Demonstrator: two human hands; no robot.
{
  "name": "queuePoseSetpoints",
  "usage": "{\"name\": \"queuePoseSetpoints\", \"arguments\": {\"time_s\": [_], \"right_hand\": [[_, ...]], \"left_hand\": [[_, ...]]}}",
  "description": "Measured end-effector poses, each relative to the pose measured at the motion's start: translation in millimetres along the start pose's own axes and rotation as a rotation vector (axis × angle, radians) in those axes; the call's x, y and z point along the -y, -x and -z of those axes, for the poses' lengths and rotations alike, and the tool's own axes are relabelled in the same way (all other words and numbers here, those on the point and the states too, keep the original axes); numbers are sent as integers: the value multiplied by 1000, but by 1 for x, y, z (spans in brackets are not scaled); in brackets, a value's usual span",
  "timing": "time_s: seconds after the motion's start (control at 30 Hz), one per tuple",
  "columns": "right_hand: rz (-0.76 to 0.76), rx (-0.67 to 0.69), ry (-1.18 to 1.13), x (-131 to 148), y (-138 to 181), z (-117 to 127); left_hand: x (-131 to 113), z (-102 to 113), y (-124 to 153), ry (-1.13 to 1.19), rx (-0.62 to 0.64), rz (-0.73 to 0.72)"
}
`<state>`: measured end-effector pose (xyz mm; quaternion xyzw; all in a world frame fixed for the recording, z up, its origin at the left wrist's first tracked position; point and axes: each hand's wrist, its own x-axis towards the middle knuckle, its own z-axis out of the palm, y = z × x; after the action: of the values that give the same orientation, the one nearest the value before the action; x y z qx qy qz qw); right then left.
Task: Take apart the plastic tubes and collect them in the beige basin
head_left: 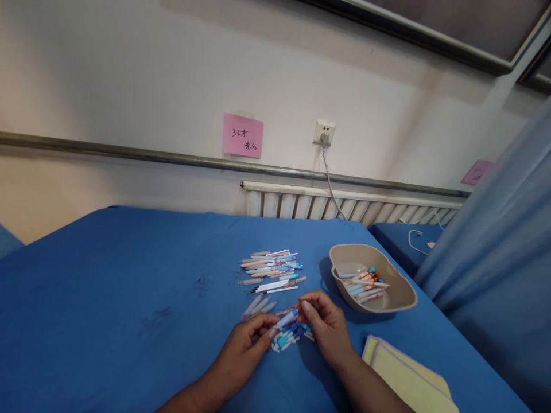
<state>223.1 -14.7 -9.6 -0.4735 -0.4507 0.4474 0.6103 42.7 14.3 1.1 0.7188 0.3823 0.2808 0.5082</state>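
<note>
While left hand and right hand pinch a pen, its ends covered, small pieces partly hidden

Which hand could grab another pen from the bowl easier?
Probably the right: the right hand is nearer the bowl, and the left hand is farther away. Both hands are at a pen, though.

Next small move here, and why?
Probably steady the pen with the left hand while the right hand works at its end: the hands appear to pinch opposite ends, near loose small pieces.
</note>
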Motion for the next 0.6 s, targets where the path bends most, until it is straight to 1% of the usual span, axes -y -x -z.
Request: {"name": "queuePoseSetpoints", "arguments": {"time_s": [0.27, 0.43, 0.6], "right_hand": [[-8, 0, -31, -1, 0, -1], [-20, -2, -48, -2, -1, 0], [-44, 52, -81, -6, -2, -3]], "left_hand": [[-2, 1, -1, 16, -7, 10], [0, 2, 0, 24, 1, 3], [6, 2, 0, 49, 22, 8]]}}
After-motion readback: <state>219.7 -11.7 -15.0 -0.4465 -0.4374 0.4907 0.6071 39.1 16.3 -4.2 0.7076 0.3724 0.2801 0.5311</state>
